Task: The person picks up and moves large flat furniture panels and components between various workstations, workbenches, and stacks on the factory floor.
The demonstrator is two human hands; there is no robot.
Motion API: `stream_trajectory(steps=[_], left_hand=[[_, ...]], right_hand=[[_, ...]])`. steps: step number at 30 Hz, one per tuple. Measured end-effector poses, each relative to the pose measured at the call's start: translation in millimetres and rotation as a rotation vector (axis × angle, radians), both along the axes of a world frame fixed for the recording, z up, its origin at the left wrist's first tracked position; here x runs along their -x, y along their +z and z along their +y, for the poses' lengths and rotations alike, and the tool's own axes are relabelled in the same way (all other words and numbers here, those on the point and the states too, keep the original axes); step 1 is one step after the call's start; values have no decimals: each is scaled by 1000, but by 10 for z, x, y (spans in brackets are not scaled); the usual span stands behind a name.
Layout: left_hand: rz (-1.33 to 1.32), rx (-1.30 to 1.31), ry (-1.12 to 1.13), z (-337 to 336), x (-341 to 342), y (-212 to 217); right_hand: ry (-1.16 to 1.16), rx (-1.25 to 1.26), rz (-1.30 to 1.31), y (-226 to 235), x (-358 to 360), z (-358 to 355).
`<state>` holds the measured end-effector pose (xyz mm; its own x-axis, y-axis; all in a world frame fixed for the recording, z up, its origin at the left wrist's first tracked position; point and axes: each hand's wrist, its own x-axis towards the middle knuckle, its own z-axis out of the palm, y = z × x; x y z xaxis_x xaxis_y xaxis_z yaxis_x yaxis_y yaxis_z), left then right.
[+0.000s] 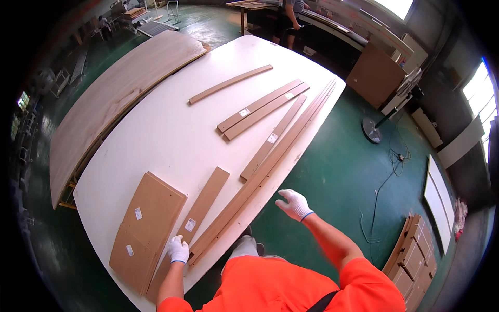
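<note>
Narrow flat plank (207, 196), plain brown, straight-edged, at the near end of the white counter (135, 138). White label (190, 224) on its face, print too small to read. Left hand (178, 249), white knit glove, at the plank's lower part: fingers bent, cannot tell whether grasping. Right hand (295, 205), gloved likewise, off the counter's right edge: fingers loosely curled, released. Brown panels (156, 203), two stickers (138, 213) on top, at the counter's near left; long strips (260, 177) along its right edge.
</note>
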<state>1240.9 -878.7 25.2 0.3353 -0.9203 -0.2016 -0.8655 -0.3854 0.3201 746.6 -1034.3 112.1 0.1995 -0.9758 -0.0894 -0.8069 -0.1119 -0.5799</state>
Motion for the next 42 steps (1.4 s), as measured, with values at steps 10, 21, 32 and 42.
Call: stream_trajectory(steps=[10,21,32,42], left_hand=[[204,207,-147,-2251,1874,-130],[-74,-99,-290,-4963,2949,63],[-199,-276,-452,-6550,2989,-73],[-342,-530,-408,-6066,2115,-37]], right_hand=[[288,85,258,56,556,-2556],[1191,-23,682,-817,514,-4679],[1338,-101,369,-1095,960,-5515],[1151,285,74,-585,261,-8049]])
